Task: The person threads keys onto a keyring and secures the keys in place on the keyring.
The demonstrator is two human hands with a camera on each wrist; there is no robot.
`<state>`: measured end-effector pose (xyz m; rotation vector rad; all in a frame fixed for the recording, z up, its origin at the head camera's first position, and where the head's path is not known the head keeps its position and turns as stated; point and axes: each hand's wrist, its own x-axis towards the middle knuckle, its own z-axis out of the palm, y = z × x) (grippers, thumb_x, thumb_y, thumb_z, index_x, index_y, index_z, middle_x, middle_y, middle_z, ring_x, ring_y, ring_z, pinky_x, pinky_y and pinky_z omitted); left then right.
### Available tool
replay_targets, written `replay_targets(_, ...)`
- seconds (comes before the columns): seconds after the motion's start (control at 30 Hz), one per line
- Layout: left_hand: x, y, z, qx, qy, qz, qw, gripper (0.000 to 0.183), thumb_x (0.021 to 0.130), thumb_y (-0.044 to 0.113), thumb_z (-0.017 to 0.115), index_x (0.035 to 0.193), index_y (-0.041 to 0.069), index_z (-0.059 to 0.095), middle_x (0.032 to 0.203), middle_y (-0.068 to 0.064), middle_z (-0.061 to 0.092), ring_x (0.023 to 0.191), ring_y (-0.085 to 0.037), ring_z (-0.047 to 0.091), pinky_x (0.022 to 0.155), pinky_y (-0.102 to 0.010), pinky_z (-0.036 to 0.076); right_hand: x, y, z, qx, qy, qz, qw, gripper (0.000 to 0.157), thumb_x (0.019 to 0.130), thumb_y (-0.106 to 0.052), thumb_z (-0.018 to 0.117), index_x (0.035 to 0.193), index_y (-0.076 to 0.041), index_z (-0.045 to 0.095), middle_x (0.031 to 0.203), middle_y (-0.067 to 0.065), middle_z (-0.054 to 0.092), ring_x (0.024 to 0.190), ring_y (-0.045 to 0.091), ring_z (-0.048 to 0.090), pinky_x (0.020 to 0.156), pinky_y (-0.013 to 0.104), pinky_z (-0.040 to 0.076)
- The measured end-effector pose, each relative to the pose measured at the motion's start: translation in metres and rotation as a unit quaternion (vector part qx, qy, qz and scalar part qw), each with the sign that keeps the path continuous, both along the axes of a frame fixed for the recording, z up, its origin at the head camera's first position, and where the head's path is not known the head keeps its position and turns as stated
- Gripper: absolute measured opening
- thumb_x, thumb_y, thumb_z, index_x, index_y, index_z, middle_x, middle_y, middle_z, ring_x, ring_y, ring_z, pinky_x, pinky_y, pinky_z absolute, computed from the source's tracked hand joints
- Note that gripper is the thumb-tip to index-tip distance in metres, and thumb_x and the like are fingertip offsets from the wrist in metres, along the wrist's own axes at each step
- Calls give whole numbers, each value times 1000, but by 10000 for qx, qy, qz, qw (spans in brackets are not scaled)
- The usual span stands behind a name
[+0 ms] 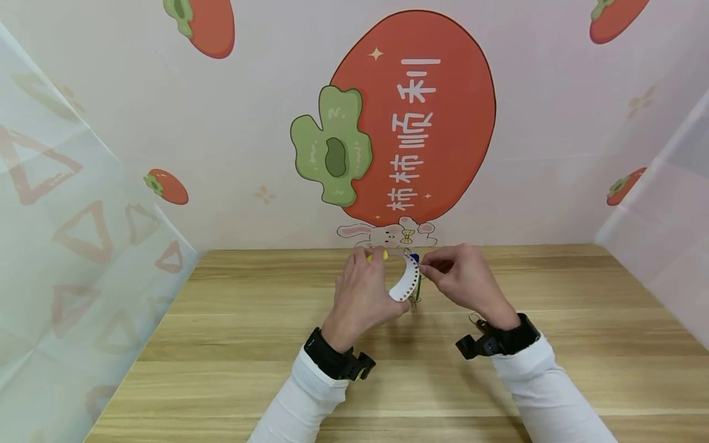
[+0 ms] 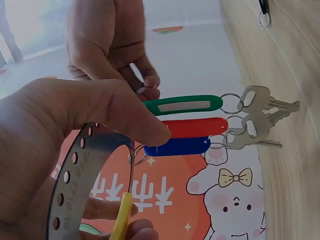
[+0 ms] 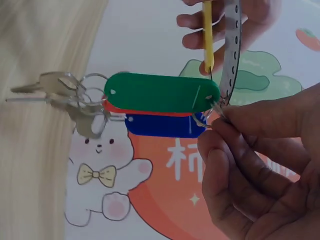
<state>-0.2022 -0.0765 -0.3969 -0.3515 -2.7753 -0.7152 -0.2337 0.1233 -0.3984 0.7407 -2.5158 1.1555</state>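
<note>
My left hand [image 1: 360, 292] grips a pale curved band [image 1: 406, 282] with numbered holes along its edge. A thin yellow piece [image 2: 121, 217], its kind unclear, is beside the band under the fingers. My right hand [image 1: 465, 277] pinches a small metal ring [image 3: 196, 121] between thumb and forefinger at one end of the key tags. A green key tag [image 3: 155, 92], a red key tag [image 2: 197, 127] and a blue key tag [image 2: 180, 146] hang close together, with metal keys [image 2: 255, 100] on rings at their far ends. In the left wrist view, my left thumb overlaps the red tag; contact is unclear.
Both hands work above the far edge of a wooden table [image 1: 249, 357]. Behind it rises a pale backdrop [image 1: 238, 123] printed with persimmons and a rabbit. Near the right wrist, a small metal ring [image 1: 475, 318] with a dark piece shows.
</note>
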Motion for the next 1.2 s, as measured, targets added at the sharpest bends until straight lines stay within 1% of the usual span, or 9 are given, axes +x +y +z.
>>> replay_targets(0.1,0,1,-1,-20,4,-38,10000,97,60,40,94,139,0,54,127,-24,53,108,-37,57,74,-56,53,2,-2,1,504,720,-53,9961,10,83,4,77,85,-6,79,78,1,72,63,9,62,57,28,51)
replay_targets(0.17,0,1,-1,-18,-5,-43,10000,97,60,40,94,139,0,54,126,-24,53,107,-38,58,75,-56,53,2,-2,2,654,992,-75,9929,11,82,4,78,84,-6,79,76,0,71,62,8,62,57,28,51)
replay_targets(0.37,0,2,-1,0,-5,-59,10000,97,60,40,94,140,1,54,125,-23,52,106,-37,57,75,-55,53,3,-3,3,758,1183,-94,9900,13,80,6,78,82,-7,79,74,-1,69,62,8,60,57,29,50)
replay_targets(0.57,0,1,0,-84,34,-58,9999,97,61,41,93,139,0,54,126,-24,53,106,-37,58,73,-55,54,3,-4,3,1223,1759,42,9768,15,78,8,80,85,-5,79,75,0,68,63,10,59,57,29,49)
replay_targets(0.67,0,1,0,-97,-9,-43,9999,97,61,43,93,139,-1,54,127,-25,53,107,-38,58,74,-55,54,2,-3,2,1272,1917,155,9731,15,80,8,80,86,-5,79,79,1,69,65,10,61,57,28,50)
replay_targets(0.8,0,0,0,-64,-40,43,10000,99,63,47,92,140,-1,53,130,-25,54,110,-39,57,75,-56,54,1,-3,0,1085,1898,232,9755,14,81,5,81,90,-5,78,86,2,72,71,12,66,60,30,53)
replay_targets(0.97,0,-2,2,72,65,170,9998,98,63,47,92,139,-2,53,124,-24,55,101,-35,57,71,-50,54,-2,-5,-4,479,1648,-19,9852,16,79,0,85,93,-4,78,89,4,75,78,15,72,67,34,58)
replay_targets(1.07,0,-3,3,145,50,231,9996,99,62,46,93,139,-2,53,122,-22,55,98,-33,56,70,-47,52,-4,-6,-8,190,1768,-104,9840,16,78,1,85,93,-2,78,87,6,76,76,16,72,68,37,59)
replay_targets(1.2,1,-3,4,224,-10,249,9994,100,62,45,93,140,-2,52,124,-23,55,100,-34,56,71,-48,52,-6,-8,-11,-30,2102,-62,9776,18,76,7,85,91,0,79,87,8,76,76,18,73,66,37,59)
